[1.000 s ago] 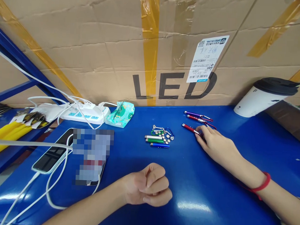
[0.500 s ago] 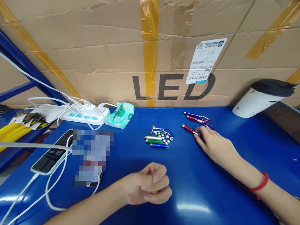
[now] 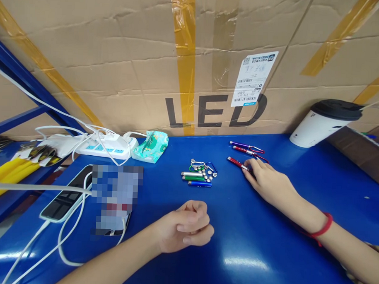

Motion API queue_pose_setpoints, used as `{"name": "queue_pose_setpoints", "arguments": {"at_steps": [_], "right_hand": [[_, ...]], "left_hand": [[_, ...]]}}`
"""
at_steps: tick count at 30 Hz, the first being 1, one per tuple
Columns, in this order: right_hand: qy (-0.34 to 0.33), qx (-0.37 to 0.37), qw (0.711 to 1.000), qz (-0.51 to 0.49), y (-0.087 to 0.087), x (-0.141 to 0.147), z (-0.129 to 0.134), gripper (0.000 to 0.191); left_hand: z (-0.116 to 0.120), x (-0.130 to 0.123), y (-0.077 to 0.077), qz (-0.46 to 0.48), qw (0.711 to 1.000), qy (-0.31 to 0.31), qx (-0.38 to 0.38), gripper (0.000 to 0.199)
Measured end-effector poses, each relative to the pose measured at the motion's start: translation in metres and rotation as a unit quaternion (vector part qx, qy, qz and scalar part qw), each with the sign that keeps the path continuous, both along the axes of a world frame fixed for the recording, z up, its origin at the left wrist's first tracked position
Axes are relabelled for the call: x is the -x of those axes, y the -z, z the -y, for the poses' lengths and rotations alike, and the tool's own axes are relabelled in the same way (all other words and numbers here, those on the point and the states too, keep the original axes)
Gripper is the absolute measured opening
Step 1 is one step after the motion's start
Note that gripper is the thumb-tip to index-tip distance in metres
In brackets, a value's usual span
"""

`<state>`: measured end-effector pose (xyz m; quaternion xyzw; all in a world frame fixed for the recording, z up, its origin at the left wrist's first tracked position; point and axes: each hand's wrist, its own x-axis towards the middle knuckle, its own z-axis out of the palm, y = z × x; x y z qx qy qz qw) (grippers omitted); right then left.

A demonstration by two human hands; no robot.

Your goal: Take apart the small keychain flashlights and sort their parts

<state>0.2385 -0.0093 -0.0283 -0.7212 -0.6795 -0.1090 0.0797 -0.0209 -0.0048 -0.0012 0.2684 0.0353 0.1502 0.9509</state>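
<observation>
My right hand has its fingertips on the near end of a red metal tube lying on the blue table. Just beyond it lie a second red tube and a purple tube, both with clips. My left hand rests with curled fingers near the table's middle; no object shows in it. In front of it lie a silver tube, a green tube and a blue tube, beside small round cells and carabiner clips.
A lidded paper cup stands at the back right. At the left are a power strip, a green tissue pack, a phone, a blurred-out device and white cables. A large cardboard box stands behind the table.
The view has shifted slightly, so most things appear a little further left. Both hands keep nearly the same pose, and the tubes lie as before.
</observation>
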Motion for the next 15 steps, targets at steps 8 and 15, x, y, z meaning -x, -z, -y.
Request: {"name": "queue_pose_setpoints", "arguments": {"at_steps": [8, 15], "right_hand": [[0.005, 0.003, 1.0, -0.006, -0.0005, 0.0007, 0.0, 0.02], [-0.002, -0.001, 1.0, -0.007, 0.0, -0.0011, -0.0002, 0.023]], "left_hand": [[0.0012, -0.0004, -0.0021, -0.007, 0.999, -0.034, 0.005, 0.038], [0.0013, -0.0006, -0.0008, 0.001, 0.999, -0.035, 0.015, 0.012]]}}
